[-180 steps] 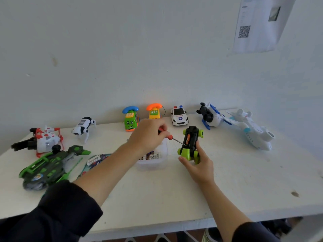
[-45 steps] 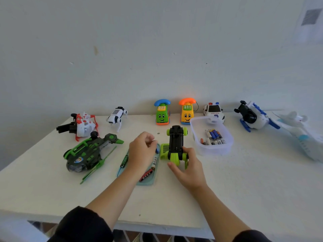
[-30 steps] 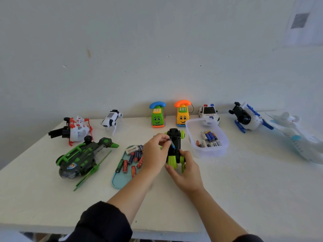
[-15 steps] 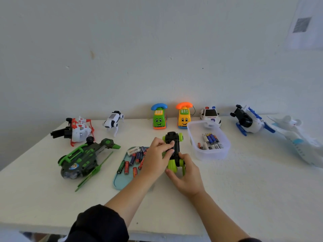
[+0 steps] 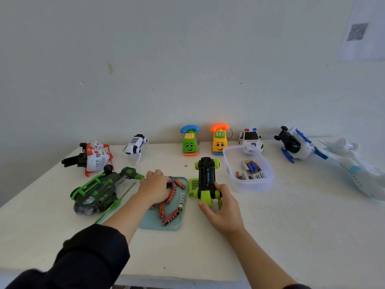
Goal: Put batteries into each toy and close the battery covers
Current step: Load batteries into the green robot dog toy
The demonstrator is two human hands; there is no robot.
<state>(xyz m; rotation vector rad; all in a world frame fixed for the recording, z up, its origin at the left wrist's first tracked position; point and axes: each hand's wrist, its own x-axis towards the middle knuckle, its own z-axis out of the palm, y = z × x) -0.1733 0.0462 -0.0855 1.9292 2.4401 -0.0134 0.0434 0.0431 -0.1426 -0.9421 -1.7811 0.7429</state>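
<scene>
Fingers [image 5: 166, 181] of the left hand [image 5: 155, 187] are curled down onto loose batteries [image 5: 170, 196] in the teal tray [image 5: 177, 225]; whether one is pinched cannot be told. The green-and-black toy car [image 5: 206, 178] is held upside down on the table [image 5: 291, 236] by the right hand [image 5: 224, 213], compartment uncovered. Smooth cylindrical cells may roll or be seated reversed; the ribbed green cover [image 5: 194, 183] lies beside the hard plastic chassis.

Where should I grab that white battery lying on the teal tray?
Pinch the white battery across its middle from above: it lies flat on the teal tray, long sides exposed, red batteries close by, so a side approach looks crowded.
</scene>
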